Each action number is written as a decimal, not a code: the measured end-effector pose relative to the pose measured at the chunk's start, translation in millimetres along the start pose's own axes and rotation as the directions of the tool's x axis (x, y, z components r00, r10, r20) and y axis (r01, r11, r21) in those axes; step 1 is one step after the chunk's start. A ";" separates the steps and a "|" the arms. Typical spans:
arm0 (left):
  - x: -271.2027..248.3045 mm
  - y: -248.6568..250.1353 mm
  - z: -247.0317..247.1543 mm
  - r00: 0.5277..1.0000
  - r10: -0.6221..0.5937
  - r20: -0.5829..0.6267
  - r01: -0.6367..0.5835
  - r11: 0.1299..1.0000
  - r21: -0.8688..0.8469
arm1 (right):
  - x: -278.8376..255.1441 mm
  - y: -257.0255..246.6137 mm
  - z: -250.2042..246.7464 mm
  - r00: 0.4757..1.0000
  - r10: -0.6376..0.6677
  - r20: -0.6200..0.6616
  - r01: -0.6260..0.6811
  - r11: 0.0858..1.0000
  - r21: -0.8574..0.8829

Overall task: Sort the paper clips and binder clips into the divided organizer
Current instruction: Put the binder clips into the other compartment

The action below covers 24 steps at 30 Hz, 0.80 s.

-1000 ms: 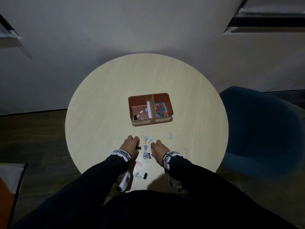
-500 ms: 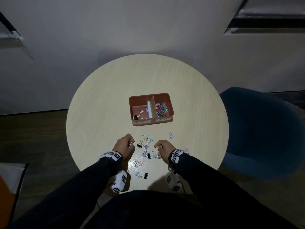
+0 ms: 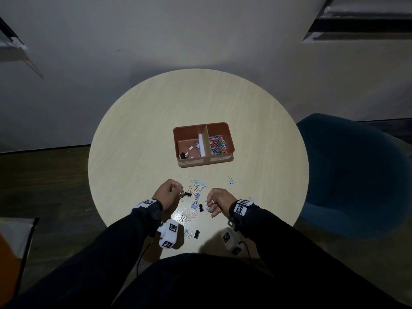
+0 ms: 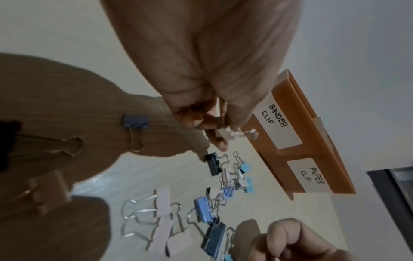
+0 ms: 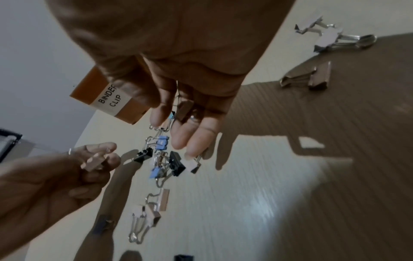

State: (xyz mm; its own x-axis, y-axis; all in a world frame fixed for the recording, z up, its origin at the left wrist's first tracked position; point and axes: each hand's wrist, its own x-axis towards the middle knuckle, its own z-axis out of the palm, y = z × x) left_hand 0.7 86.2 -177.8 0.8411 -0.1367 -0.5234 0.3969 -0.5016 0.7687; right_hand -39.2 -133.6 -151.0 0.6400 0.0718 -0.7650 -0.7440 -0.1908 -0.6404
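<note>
The brown divided organizer (image 3: 206,161) stands mid-table. Its left compartment, labelled BINDER CLIP (image 4: 277,123), holds a few binder clips (image 3: 189,150). The right one, labelled PAPER CLIP, holds coloured paper clips (image 3: 217,144). Several loose binder clips (image 3: 197,195) lie between my hands. My left hand (image 3: 178,190) hovers just left of the pile. Its fingertips pinch a pale binder clip (image 4: 225,134). My right hand (image 3: 210,205) hovers at the pile's right side. Its thumb and fingers hold a binder clip (image 5: 182,109) against the palm, only partly visible.
The round pale table (image 3: 133,141) ends close to my body. A lone blue clip (image 3: 231,180) lies to the right, and two more clips (image 3: 192,233) sit near the front edge. A dark blue chair (image 3: 356,175) stands at the table's right side.
Both hands were down in the clip pile, close together. They have since lifted and drawn apart, the left hand leftward and the right hand rightward, each with a clip.
</note>
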 end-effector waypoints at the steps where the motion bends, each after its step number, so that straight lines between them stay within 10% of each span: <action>1: 0.3 -0.5 0.7 1.000 -0.001 0.006 0.001 1.000 -0.016 | -0.7 1.2 1.2 1.000 -0.016 0.002 0.016 0.999 -0.052; 3: 1.3 -3.5 1.8 1.000 -0.016 0.014 0.016 1.000 -0.017 | -1.9 4.0 1.7 0.996 -0.087 -0.012 0.079 0.949 -0.305; 6: 3.0 -10.3 3.5 0.997 -0.053 0.062 0.056 0.998 -0.042 | -0.3 7.0 2.9 0.981 -0.178 0.081 0.175 0.609 -0.774; 10: 4.3 -10.4 6.1 0.998 -0.058 -0.002 0.058 0.998 0.013 | 6.8 12.1 12.0 0.965 -0.190 0.179 0.237 0.347 -0.907; 15: 2.6 -1.1 15.9 1.000 -0.015 0.016 0.008 0.929 0.369 | 12.5 16.3 20.0 0.957 -0.197 0.213 0.259 0.250 -0.933; 19: 4.4 -1.6 29.1 0.975 0.070 0.213 -0.198 0.715 0.671 | 12.3 13.6 22.9 0.951 -0.195 0.238 0.282 0.243 -0.928; 24: 7.5 -6.5 32.8 0.962 0.069 0.263 -0.246 0.630 0.737 | 11.5 12.1 15.7 0.950 -0.203 0.236 0.290 0.302 -0.908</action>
State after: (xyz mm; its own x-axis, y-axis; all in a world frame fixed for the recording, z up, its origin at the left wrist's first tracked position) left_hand -7.6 60.4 -198.8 0.7399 -0.3906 -0.5477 -0.2281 -0.9116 0.3420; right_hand -43.9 -119.7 -168.6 0.7138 0.3381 -0.6134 0.1350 -0.9258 -0.3531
